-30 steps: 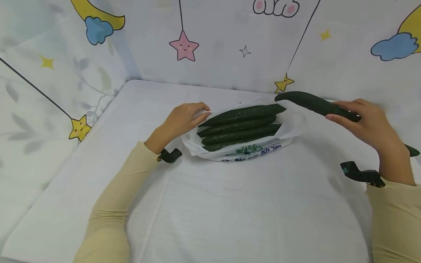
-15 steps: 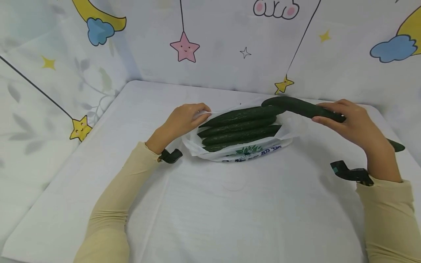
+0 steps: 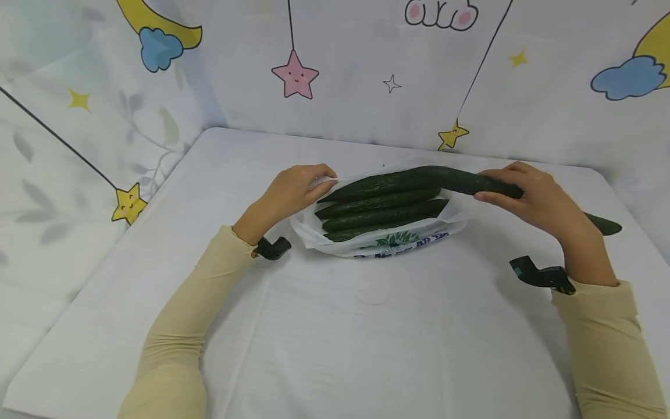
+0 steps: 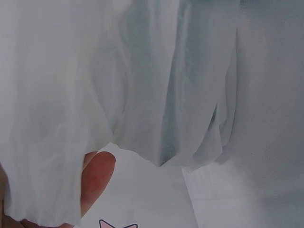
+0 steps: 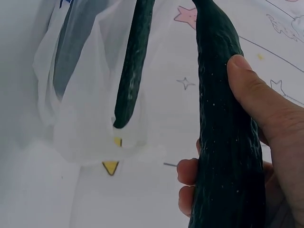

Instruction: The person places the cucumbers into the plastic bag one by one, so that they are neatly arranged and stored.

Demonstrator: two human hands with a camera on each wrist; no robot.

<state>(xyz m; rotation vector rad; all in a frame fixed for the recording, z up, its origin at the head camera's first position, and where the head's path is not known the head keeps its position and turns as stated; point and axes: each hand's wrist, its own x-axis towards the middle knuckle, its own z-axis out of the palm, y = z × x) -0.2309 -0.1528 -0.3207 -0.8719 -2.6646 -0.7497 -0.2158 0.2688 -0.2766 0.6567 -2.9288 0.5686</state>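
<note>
A white plastic bag with green and blue print lies on its side in the head view, with several dark green cucumbers side by side in it. My left hand pinches the bag's left rim; in the left wrist view, bag film hangs over the fingers and the thumb shows beside it. My right hand grips another long cucumber, its far end overlapping those in the bag and its near end showing past the wrist. In the right wrist view, thumb and fingers wrap this cucumber.
The table wears a white cloth. Behind it and on the left hangs a pale backdrop with printed stars, moons and clouds. Each wrist carries a small black camera, like the right camera.
My right hand has moved left with its cucumber, whose tip has come down from beyond the bag's right end to over the cucumbers inside. The left hand has stayed at the rim.
</note>
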